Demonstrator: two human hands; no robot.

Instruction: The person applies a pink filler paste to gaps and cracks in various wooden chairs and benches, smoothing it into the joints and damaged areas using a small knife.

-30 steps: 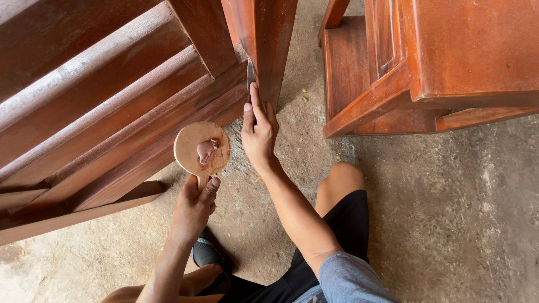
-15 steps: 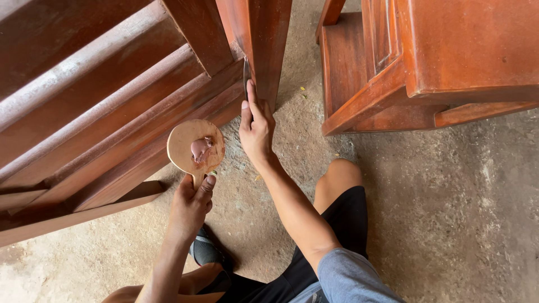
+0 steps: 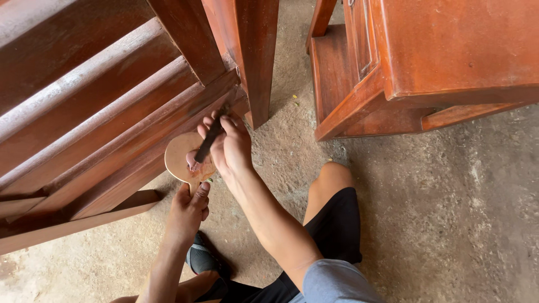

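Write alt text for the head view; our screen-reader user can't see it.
A right hand dips a dark blade into pinkish putty on a round wooden paddle held by the left hand, beside reddish-brown furniture on a concrete floor.

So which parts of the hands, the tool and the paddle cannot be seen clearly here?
Head view:
- Dark tool: tip blurred against the wood, handle hidden inside the right hand.
- Round wooden paddle: right part covered by that hand; handle wrapped by the left hand.
- Pink lump: too small to identify.

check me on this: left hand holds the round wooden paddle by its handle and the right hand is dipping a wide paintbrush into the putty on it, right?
Not a paintbrush: in the head view the right hand holds a narrow dark blade to the putty. The left hand does hold the round wooden paddle by its handle.
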